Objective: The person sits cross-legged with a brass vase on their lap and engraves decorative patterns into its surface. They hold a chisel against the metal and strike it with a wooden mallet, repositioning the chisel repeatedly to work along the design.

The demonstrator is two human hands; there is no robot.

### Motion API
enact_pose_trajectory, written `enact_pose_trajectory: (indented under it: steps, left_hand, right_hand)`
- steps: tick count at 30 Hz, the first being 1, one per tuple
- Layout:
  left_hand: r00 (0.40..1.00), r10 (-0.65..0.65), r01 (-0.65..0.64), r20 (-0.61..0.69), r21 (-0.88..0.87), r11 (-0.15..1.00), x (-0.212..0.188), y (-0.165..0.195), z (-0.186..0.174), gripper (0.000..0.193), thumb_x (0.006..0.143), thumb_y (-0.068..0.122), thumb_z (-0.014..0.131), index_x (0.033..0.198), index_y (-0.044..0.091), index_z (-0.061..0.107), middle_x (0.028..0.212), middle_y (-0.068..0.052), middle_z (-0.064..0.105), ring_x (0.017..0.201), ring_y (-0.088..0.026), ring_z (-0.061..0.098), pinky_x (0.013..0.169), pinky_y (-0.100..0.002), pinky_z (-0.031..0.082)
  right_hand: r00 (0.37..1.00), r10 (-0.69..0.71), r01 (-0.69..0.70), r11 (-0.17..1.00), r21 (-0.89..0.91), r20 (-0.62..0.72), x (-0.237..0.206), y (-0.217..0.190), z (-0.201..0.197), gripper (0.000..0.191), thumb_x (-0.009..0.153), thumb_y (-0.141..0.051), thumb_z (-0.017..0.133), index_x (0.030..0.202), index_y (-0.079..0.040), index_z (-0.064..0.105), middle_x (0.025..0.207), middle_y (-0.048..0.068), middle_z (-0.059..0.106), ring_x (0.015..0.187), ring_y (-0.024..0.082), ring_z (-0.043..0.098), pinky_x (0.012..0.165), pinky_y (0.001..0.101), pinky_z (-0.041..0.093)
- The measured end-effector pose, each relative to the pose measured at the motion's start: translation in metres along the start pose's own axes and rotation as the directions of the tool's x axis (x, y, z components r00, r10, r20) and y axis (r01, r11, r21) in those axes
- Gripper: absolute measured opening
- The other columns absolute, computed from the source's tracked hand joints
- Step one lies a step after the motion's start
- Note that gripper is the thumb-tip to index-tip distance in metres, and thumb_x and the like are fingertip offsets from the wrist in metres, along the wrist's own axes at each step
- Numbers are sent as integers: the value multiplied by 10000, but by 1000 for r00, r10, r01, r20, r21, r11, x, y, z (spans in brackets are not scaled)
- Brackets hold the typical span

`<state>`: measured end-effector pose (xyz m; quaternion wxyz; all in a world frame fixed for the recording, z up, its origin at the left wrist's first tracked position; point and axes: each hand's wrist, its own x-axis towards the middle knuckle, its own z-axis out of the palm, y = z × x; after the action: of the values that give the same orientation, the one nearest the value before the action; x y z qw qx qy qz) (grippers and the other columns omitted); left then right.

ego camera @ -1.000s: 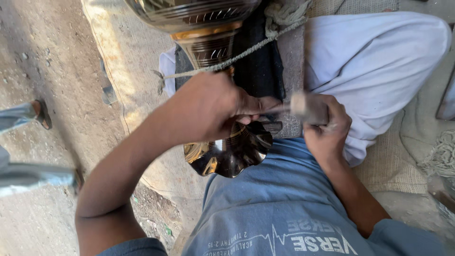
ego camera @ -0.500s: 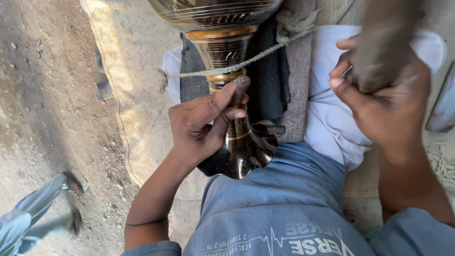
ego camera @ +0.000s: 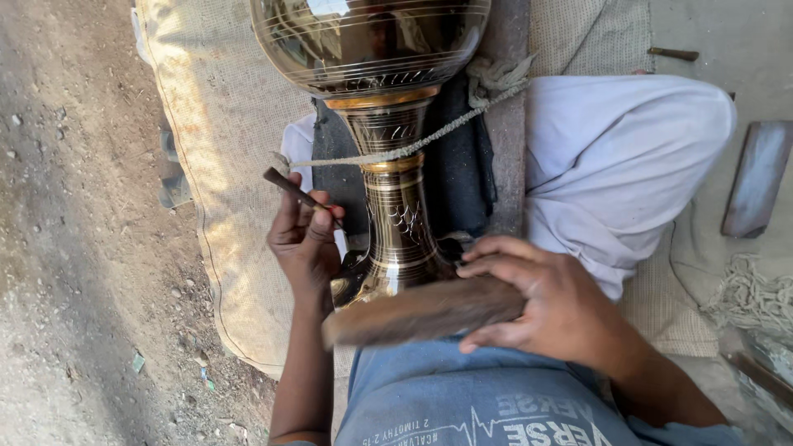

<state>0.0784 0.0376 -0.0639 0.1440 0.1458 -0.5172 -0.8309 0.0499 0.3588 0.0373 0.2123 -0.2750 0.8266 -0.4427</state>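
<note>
A shiny brass vase with engraved lines lies lengthwise between my legs, its round bowl at the top and its flared foot near my lap. A cord is wrapped around its neck. My left hand sits just left of the stem and pinches a thin dark engraving tool that points up and left. My right hand grips a brown wooden mallet block held crosswise over the vase's foot.
I sit on a burlap mat with bare dirt ground to the left. My leg in white cloth lies at the right. A flat wooden piece and coiled rope lie at the far right.
My right hand has come down from the upper right with the wooden block, now low across the vase's foot. My left hand shifted left off the stem and holds the thin tool.
</note>
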Motion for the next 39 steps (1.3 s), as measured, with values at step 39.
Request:
enact_pose_trajectory:
  steps: [39]
  left_hand:
    - [845, 74, -373, 529, 485, 791, 11, 82, 119, 599, 964, -6, 814, 1490, 125, 559, 1177, -92, 771, 1022, -117, 775, 950, -224, 636]
  right_hand:
    - [919, 47, -127, 975, -182, -391, 45, 11, -90, 457, 922, -14, 844, 1301, 37, 594, 1010, 142, 694, 851, 157, 675, 711, 276, 550]
